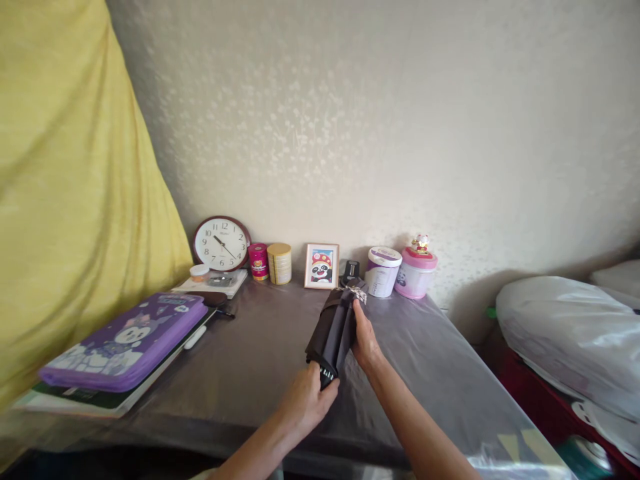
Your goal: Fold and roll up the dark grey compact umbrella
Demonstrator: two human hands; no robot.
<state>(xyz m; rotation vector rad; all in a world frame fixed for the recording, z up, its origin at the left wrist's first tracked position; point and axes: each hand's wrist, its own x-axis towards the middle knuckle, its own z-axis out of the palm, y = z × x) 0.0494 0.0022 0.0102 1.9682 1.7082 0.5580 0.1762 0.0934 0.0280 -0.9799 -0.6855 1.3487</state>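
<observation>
A black folding umbrella [330, 333], its canopy gathered in loose folds, is held tilted above the table with its far end pointing toward the wall. My left hand [307, 397] is closed around the near end, where a row of pale rib tips shows. Along the right side of the folds, my right hand [366, 337] grips the canopy near the far end, its thumb up by a black-and-white patterned cord [356, 292]. The fingers of the right hand are partly hidden behind the fabric.
On the grey-covered table [270, 347], a clock [223, 243], tins [279, 263], a panda picture frame [321, 267] and tubs [383, 272] line the wall. A purple case [125, 340] lies on books at left. Yellow curtain [75, 167] hangs left; bagged items [565, 333] stand right.
</observation>
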